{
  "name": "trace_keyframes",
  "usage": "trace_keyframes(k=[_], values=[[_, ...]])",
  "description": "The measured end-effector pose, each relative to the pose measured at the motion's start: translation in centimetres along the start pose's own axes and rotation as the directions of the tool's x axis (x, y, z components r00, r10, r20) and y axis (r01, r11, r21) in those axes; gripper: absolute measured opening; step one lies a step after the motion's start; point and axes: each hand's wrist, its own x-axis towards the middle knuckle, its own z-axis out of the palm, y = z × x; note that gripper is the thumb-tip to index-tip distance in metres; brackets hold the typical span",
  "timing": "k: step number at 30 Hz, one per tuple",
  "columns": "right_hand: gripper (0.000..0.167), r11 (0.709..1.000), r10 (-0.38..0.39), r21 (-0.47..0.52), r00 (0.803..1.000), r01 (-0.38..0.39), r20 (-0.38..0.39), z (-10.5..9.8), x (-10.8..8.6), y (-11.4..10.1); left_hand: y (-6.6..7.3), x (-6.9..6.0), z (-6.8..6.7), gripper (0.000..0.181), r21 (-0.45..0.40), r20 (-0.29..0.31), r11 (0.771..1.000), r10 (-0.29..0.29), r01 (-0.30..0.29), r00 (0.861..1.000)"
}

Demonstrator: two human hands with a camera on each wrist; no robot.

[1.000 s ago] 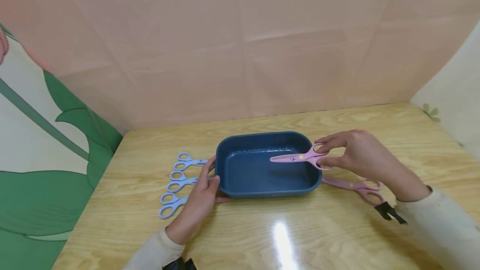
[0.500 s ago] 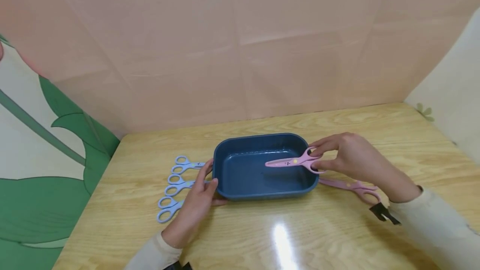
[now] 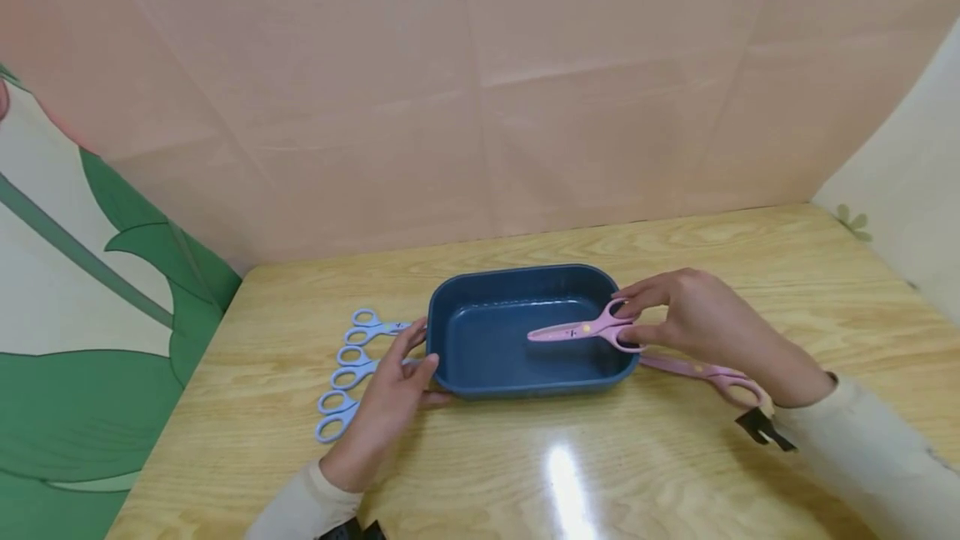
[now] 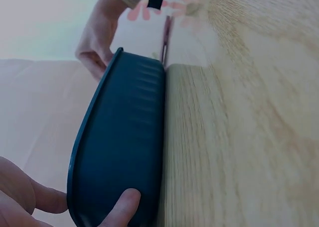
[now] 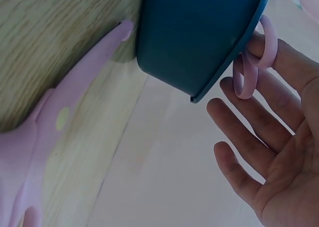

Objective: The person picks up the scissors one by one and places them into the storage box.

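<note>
A dark blue rectangular plastic tub (image 3: 536,391) sits on the wooden table in the head view. My left hand (image 3: 392,394) holds its left end, fingers and thumb against the rim and outer wall. My right hand (image 3: 697,319) pinches the handle rings of pink scissors (image 3: 576,330) over the tub's right side. Their shut blades point left above the tub's floor. A second pair of pink scissors (image 3: 693,369) lies right of the tub, partly hidden under my right arm. In the right wrist view, the held scissors' rings (image 5: 246,77) sit at my fingertips beside the tub wall (image 5: 194,33).
Three pairs of light blue scissors lie on the left: the back pair (image 3: 367,327), middle pair (image 3: 352,367) and front pair (image 3: 337,417). My left hand and the tub cover parts of their blades. A pinkish sheet (image 3: 480,107) hangs behind the table (image 3: 480,473).
My right hand has moved slightly left and lowered the pink scissors a little toward the tub's floor. My left hand keeps its hold on the tub. The camera view has shifted slightly.
</note>
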Motion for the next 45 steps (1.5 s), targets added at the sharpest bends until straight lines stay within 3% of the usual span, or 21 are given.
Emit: trace_keyframes(k=[7,17,29,45], values=[[0.018,1.000,-0.019,-0.003,1.000,0.020,0.013,0.4,0.1,-0.2,0.3,-0.1,-0.3,0.055,-0.038,-0.030,0.998,0.042,-0.044,0.999],[0.018,0.997,-0.066,-0.033,0.998,0.066,-0.018,0.8,0.1,-0.4,0.5,-0.1,-0.4,0.055,-0.024,-0.021,1.000,0.000,-0.001,1.000],[0.016,0.998,-0.053,-0.016,0.998,0.054,0.016,1.0,0.2,-0.6,0.6,-0.2,-0.2,0.054,0.008,-0.022,1.000,0.003,-0.002,1.000],[0.015,0.997,-0.065,-0.035,0.997,0.066,0.036,1.2,0.4,-1.0,0.4,0.0,-0.1,0.056,-0.016,-0.037,1.000,0.015,-0.016,0.999]])
